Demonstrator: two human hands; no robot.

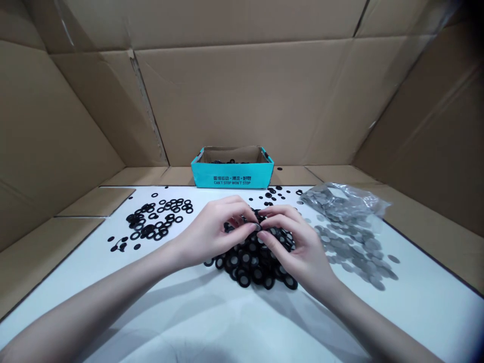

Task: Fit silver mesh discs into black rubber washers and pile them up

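My left hand (217, 227) and my right hand (297, 244) meet over a heap of black rings with grey centres (249, 264). Thumb and fingers of both are closed on a small black ring with a grey disc (258, 227), which the fingertips partly hide. Whether the disc sits fully inside the ring is too small to tell. Beside my right hand, loose grey discs (357, 249) lie spread on the white table (223, 322). Farther off, to the left of my left hand, open black rings (162, 227) lie scattered with some solid-looking black pieces.
At the back stands a turquoise cardboard box (232, 174), open at the top, with black pieces inside. A clear plastic bag of grey discs (340, 201) lies at the back right. Small black pieces (270, 194) are strewn behind the heap. Cardboard walls (242, 96) enclose the table.
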